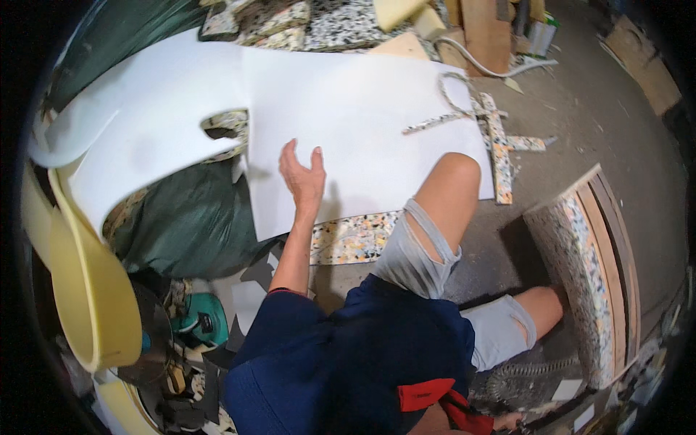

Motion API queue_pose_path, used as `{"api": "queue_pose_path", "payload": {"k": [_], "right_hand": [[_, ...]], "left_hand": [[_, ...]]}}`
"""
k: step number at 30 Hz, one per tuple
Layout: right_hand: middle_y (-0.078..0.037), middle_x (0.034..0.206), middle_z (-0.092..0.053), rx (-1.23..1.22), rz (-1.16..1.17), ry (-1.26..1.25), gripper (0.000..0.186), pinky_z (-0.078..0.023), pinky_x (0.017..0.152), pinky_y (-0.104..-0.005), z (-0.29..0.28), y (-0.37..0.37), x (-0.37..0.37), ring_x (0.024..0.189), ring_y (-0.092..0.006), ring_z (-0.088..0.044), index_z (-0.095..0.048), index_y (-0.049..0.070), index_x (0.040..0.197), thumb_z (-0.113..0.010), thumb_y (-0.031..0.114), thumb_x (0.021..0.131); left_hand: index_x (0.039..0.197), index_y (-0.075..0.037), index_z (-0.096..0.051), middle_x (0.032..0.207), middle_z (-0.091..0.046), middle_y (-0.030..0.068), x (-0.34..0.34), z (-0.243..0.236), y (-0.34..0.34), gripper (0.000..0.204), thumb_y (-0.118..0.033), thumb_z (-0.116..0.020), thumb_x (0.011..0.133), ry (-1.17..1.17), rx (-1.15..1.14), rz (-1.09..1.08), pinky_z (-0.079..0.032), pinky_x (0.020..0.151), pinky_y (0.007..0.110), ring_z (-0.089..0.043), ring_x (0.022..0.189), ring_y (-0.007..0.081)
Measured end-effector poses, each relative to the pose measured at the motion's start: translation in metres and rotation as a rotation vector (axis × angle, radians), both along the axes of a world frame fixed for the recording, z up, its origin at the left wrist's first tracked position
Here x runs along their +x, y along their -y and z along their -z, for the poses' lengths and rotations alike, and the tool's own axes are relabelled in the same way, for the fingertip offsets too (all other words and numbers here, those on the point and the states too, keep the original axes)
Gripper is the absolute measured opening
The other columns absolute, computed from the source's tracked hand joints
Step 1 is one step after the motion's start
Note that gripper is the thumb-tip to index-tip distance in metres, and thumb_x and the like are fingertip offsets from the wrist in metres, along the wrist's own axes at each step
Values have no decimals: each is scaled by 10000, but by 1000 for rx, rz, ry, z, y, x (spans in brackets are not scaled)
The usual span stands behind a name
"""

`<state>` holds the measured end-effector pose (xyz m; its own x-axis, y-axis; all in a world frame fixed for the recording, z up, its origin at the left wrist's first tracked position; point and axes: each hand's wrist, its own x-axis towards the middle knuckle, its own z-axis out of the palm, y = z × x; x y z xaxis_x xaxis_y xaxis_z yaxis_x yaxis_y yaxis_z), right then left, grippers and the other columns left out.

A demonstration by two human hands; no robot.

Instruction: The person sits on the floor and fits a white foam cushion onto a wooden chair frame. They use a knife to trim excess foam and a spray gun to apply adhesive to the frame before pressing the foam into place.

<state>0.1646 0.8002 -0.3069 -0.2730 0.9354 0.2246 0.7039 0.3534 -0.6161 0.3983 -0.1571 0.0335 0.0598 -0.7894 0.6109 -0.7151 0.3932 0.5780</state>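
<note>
A large white sheet (359, 123) lies flat under my knee. My left hand (303, 170) is just over it, fingers apart and curved, holding nothing, near the cut-out white piece (152, 109) on the left. Speckled foam strips (500, 170) lie on and beside the sheet's right edge, and a speckled foam board (348, 235) shows under its lower edge. My right hand (507, 420) is low at the right rim beside a red cloth (424, 391); its fingers are small and dark, and what they hold cannot be made out.
A padded wood piece (580, 275) stands at the right, beside a coiled hose (529, 373). Yellow foam (94, 297), dark green plastic (185, 225) and a teal tool (205, 319) are at the left. Foam offcuts (341, 25) and wooden boards (486, 36) pile up behind the sheet.
</note>
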Motion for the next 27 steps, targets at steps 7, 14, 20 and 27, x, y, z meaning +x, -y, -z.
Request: {"api": "queue_pose_path", "payload": {"k": [7, 14, 20, 27], "right_hand": [[-215, 1161, -676, -581, -366, 270, 550, -541, 811, -455, -15, 46, 55, 946, -365, -645, -674, -27, 1197, -546, 470, 999], [-223, 1139, -705, -132, -896, 320, 347, -504, 925, -416, -105, 192, 15, 1022, -370, -668, -704, -49, 1118, -590, 261, 1009], [-141, 1091, -692, -211, -1203, -212, 256, -519, 883, -342, -248, 333, -33, 1002, -215, -659, -667, -49, 1153, -606, 140, 993], [-158, 1075, -680, -84, -1759, -333, 215, -534, 824, -321, -359, 481, -60, 946, -242, -682, -668, -25, 1117, -630, 51, 919]], "left_hand": [[1352, 23, -539, 1384, -534, 266, 84, 14, 57, 816, -481, -796, 764, 383, 169, -493, -440, 1033, 526, -509, 1285, 431], [1251, -28, -623, 1130, -651, 250, 83, 10, 48, 578, -360, -792, 808, 184, 302, -279, -484, 893, 509, -630, 1010, 423], [1065, 21, -659, 997, -627, 239, 50, -53, 32, 298, -223, -685, 896, 419, -100, 111, -479, 817, 499, -616, 950, 425], [1286, -107, -656, 1213, -678, 160, 54, -246, 100, 425, -325, -624, 923, 660, -227, -150, -488, 976, 443, -631, 1134, 356]]}}
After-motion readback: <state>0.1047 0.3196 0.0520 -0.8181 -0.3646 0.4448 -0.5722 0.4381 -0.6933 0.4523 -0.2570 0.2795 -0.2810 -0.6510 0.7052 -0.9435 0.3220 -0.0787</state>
